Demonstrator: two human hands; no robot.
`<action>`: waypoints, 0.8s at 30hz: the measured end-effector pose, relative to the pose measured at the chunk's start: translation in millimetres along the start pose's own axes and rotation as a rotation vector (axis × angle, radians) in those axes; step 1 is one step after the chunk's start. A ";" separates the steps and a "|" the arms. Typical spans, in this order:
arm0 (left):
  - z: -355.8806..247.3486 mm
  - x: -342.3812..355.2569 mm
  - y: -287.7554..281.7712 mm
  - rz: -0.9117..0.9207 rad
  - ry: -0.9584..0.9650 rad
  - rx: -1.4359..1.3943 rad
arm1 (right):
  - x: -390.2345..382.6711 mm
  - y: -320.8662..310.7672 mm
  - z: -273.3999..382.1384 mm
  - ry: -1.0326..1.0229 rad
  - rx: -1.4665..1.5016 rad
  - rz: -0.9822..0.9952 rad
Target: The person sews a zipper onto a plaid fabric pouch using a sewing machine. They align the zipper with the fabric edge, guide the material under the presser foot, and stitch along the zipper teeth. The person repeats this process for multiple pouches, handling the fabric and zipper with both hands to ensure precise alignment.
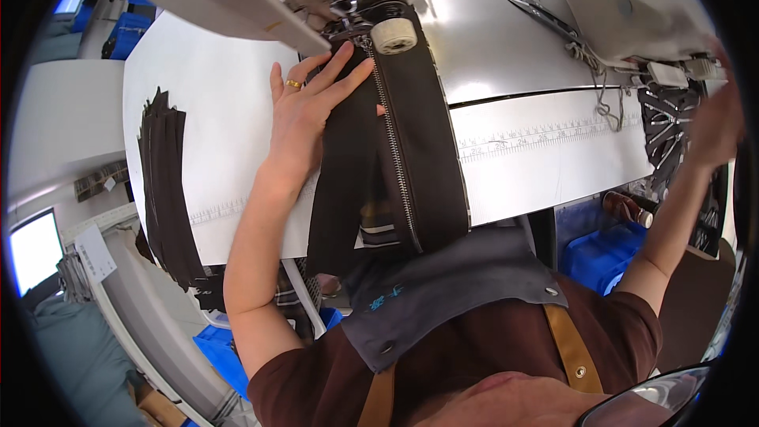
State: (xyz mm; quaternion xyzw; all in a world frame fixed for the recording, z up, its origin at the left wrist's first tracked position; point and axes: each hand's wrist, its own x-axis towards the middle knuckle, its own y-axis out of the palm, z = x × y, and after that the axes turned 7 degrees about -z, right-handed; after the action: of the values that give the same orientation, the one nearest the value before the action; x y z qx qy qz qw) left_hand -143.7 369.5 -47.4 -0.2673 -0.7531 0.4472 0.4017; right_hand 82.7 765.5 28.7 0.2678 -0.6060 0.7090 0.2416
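My left hand (304, 115), a ring on one finger, lies flat with its fingers spread. It presses on a dark fabric strip (344, 142) just in front of the needle area of a sewing machine (229, 4). Beside its fingertips a metal-toothed zipper (395, 150) runs toward me along a dark fabric panel (431, 142). A pale roller (393, 35) rests by the panel's far end. At the far right my right hand (718, 122) is raised near the machine's end, apart from the fabric. Its fingers are blurred and partly out of sight.
A stack of dark fabric strips (164, 182) hangs over the table's left edge. Scissors (541, 14) lie at the back right, beside grey cord (605, 99). More dark zippers (668, 130) are bundled at the right. A blue bin (605, 257) stands under the table.
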 end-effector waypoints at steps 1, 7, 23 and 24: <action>0.3 -0.1 0.4 0.001 0.001 -0.010 | 7.2 33.1 39.6 -0.042 0.200 0.097; 3.5 -0.1 3.1 0.001 0.010 0.022 | 74.7 202.4 129.4 -0.096 0.557 0.302; 2.9 -2.0 -1.0 -0.035 0.079 -0.017 | 75.1 201.5 147.8 0.381 0.856 0.333; 4.5 -1.3 -1.1 -0.021 0.099 0.013 | 75.7 202.4 149.9 0.527 0.953 0.357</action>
State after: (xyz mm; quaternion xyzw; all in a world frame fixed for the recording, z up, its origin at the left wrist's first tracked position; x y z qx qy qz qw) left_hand -146.8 366.0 -48.2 -0.2786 -0.7321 0.4342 0.4449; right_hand -95.3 588.6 -49.8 0.0546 -0.1744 0.9766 0.1136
